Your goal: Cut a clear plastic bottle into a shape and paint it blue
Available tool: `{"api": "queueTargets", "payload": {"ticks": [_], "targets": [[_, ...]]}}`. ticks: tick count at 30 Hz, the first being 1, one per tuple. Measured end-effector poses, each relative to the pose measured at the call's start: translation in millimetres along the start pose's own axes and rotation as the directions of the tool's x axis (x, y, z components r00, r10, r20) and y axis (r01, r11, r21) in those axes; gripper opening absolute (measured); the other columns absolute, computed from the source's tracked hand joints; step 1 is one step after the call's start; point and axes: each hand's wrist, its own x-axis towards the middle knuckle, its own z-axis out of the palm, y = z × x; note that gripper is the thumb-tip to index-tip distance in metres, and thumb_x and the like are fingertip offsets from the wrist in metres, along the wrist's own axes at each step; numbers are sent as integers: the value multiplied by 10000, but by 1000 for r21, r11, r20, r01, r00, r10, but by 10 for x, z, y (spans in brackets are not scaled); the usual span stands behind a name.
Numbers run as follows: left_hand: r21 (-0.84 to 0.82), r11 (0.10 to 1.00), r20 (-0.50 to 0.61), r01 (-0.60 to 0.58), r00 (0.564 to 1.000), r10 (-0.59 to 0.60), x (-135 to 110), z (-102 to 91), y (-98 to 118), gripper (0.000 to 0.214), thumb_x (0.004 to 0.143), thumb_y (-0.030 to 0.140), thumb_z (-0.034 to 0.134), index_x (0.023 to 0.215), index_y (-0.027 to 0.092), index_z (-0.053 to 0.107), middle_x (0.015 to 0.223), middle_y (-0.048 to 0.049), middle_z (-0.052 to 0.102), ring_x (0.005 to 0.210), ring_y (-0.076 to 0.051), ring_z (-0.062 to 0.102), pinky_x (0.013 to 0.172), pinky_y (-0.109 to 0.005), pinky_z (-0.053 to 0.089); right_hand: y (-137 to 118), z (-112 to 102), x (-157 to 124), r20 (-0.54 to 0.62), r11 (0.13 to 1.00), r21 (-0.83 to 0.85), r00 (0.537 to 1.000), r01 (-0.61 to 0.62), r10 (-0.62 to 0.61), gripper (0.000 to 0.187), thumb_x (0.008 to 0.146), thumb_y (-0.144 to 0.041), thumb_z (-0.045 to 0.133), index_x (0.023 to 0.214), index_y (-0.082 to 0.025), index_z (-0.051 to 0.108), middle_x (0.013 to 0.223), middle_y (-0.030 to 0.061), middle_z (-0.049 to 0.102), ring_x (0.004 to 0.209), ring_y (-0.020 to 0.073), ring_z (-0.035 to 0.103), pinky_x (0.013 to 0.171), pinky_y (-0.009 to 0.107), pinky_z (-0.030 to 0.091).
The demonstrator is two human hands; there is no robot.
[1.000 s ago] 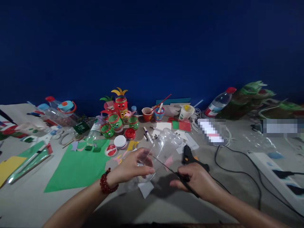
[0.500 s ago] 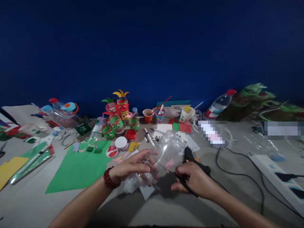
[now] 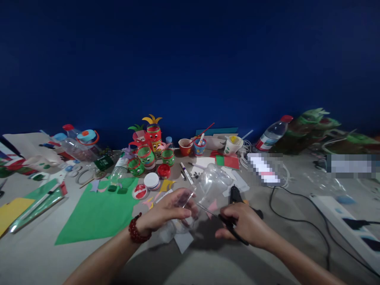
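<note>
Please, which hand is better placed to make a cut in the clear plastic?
Probably the right hand: it grips the black-handled scissors, which point toward the clear plastic. The left hand holds this plastic, so it seems better placed for steadying.

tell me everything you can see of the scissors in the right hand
The scissors have black handles, gripped in the right hand, and slim blades that look like metal. They are held aslant above the table, blades pointing forward and left toward the clear plastic piece in the left hand. Whether they touch it, or how wide they are open, cannot be told.
</note>
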Motion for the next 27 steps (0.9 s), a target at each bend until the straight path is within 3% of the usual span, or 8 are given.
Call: {"api": "queueTargets", "payload": {"ticks": [10, 19, 23, 27], "targets": [[10, 1000, -84, -13, 996, 14, -1, 33, -12, 404, 801, 299, 731, 1169, 201, 600, 1023, -72, 696, 932, -222, 671, 721, -292, 530, -74, -99, 59, 34, 998, 48, 999, -32, 30, 637, 694, -757, 670, 506, -184, 463, 510, -43, 462, 499, 96, 376, 504, 240, 241], [-195, 967, 51, 163, 986, -156, 16, 23, -116, 437, 813, 364, 698, 1182, 172, 563, 975, -125, 720, 814, -249, 719, 651, -352, 572, -181, -244, 101, 268, 962, 274, 960, 1, -78, 591, 784, -730, 587, 587, -199, 419, 564, -64, 355, 533, 87, 300, 481, 232, 213], [-163, 971, 91, 178, 982, -164, 13, -3, -114, 498, 778, 341, 736, 1211, 182, 546, 983, -123, 710, 830, -258, 716, 601, -323, 575, -219, -267, 119, 281, 963, 268, 955, 13, -91, 566, 790, -691, 617, 594, -198, 419, 566, -67, 352, 539, 88, 300, 486, 233, 209], [-127, 979, 64, 160, 986, -153, 16, 10, -61, 475, 793, 332, 728, 1209, 182, 553, 959, -104, 686, 811, -238, 705, 573, -302, 579, -196, -260, 136, 239, 975, 219, 968, 25, -78, 595, 782, -699, 627, 562, -195, 401, 559, -68, 335, 534, 88, 298, 486, 229, 210]]}}
